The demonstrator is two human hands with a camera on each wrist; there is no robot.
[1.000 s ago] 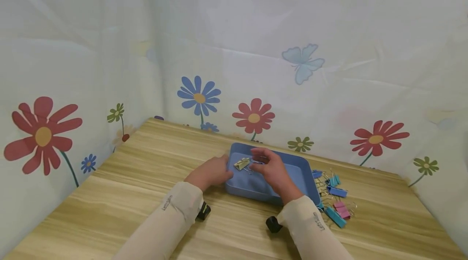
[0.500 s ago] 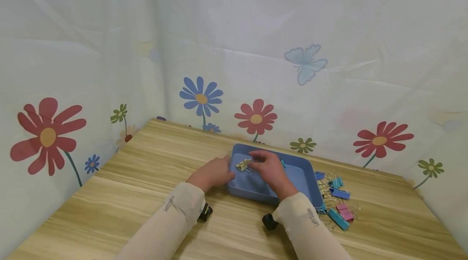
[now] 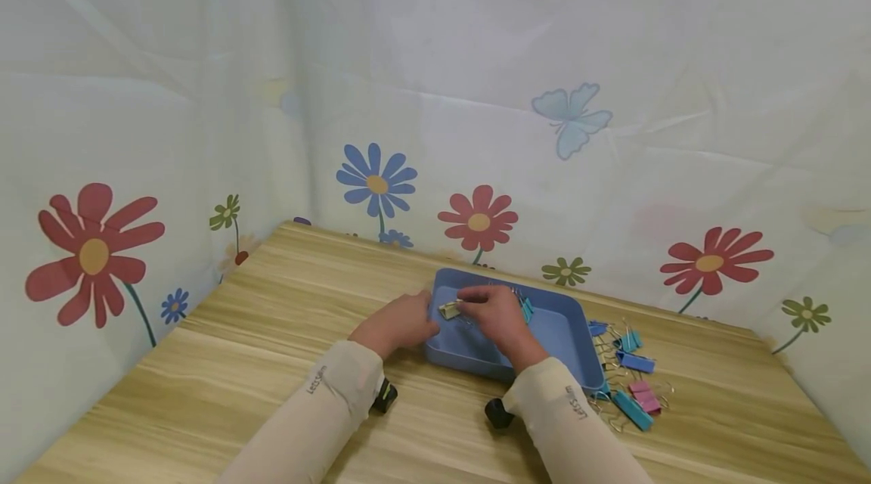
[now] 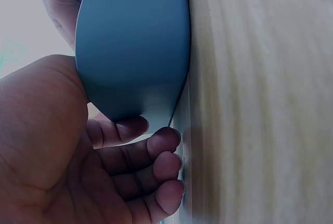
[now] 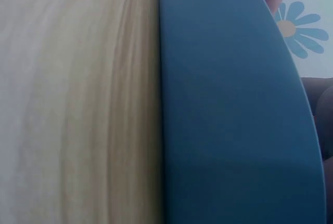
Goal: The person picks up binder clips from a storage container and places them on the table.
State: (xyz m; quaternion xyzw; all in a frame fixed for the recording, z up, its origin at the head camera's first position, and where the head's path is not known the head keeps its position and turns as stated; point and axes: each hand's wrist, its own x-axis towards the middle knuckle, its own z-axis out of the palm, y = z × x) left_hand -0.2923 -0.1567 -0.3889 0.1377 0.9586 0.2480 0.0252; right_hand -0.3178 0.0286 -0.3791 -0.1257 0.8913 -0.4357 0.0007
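Observation:
The blue tray (image 3: 561, 329) lies on the wooden table. My left hand (image 3: 400, 324) holds its left end; in the left wrist view, curled fingers (image 4: 165, 166) sit beside the outer wall at a corner. Inside the tray, near that end, is a yellow binder clip (image 3: 449, 310). My right hand (image 3: 500, 320) reaches over the tray's front wall and pinches at the clip's right side with thumb and fingertips. A teal binder clip (image 3: 527, 309) lies in the tray behind this hand, partly hidden. In the right wrist view the tray wall (image 5: 234, 99) hides most of the hand.
Several loose binder clips lie right of the tray, among them a teal one (image 3: 633, 410), a pink one (image 3: 644, 397) and a blue one (image 3: 636, 361). A flower-printed white curtain (image 3: 435, 91) stands behind and left of the table (image 3: 327, 272).
My right hand has moved left to the yellow clip, and its thumb and fingers have drawn together. More of the teal clip in the tray shows now. My left hand stays at the tray.

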